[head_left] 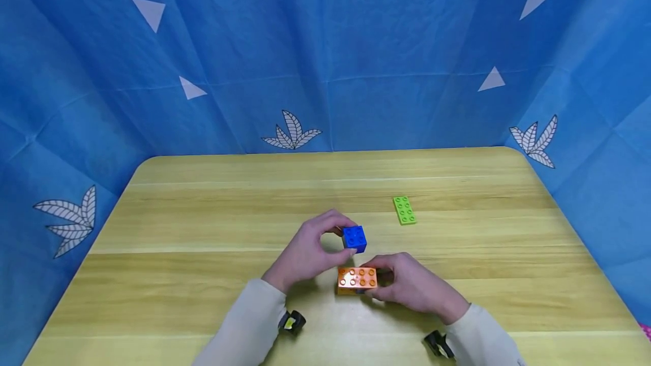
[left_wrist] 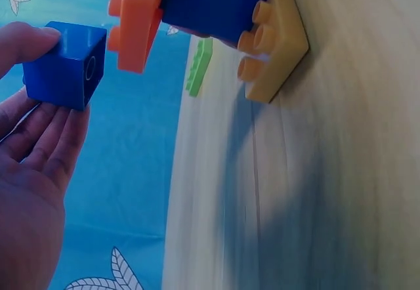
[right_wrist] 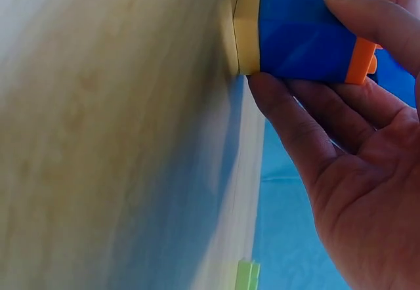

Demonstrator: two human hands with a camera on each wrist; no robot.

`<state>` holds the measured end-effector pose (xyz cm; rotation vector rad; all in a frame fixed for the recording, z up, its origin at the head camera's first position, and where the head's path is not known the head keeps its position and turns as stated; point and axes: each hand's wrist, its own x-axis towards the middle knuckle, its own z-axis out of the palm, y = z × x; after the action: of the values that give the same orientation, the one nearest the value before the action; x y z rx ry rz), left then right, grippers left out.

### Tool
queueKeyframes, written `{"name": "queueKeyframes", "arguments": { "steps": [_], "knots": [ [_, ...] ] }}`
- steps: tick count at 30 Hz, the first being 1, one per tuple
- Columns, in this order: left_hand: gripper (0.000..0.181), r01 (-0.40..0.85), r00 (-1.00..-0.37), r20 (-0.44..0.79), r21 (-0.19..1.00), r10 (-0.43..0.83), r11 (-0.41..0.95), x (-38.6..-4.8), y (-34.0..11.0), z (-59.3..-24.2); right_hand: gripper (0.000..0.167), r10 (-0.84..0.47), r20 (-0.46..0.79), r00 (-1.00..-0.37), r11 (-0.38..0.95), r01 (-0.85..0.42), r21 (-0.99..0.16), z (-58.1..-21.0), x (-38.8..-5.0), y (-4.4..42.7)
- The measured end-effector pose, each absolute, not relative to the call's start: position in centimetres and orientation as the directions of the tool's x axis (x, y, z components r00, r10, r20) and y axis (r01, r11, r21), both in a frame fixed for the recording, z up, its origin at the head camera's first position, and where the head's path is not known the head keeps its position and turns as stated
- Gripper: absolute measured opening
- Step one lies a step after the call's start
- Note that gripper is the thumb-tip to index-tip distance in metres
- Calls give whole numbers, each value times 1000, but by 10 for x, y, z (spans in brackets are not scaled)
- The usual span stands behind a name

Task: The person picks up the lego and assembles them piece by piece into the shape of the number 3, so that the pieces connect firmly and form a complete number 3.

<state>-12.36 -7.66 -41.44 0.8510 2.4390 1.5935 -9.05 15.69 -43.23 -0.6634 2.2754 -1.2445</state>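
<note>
My left hand (head_left: 310,250) pinches a small blue building brick (head_left: 354,239) between thumb and fingers, off the table and just beyond a small stack. In the left wrist view, that blue brick (left_wrist: 62,67) is apart from the stack. The stack has an orange plate (head_left: 357,278) with studs on top, a blue brick (right_wrist: 305,34) in the middle and a yellow-orange plate (left_wrist: 279,54) at the bottom, on the table. My right hand (head_left: 409,281) grips the stack's right end, thumb and fingers on its blue brick. The left end of the bottom plate sticks out, with bare studs.
A green studded plate (head_left: 404,210) lies flat on the wooden table (head_left: 203,202), beyond the hands and to the right. Blue cloth (head_left: 396,33) with white shapes hangs behind the table and along its sides.
</note>
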Motion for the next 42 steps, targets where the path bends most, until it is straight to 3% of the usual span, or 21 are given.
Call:
{"name": "queueKeyframes", "arguments": {
  "steps": [42],
  "knots": [
    [32, 508, -719, 327, 849, 613, 144, -102, -67, -422, 24, -630, -124, -767, 469, -249, -847, -435, -94, 157]
  ]
}}
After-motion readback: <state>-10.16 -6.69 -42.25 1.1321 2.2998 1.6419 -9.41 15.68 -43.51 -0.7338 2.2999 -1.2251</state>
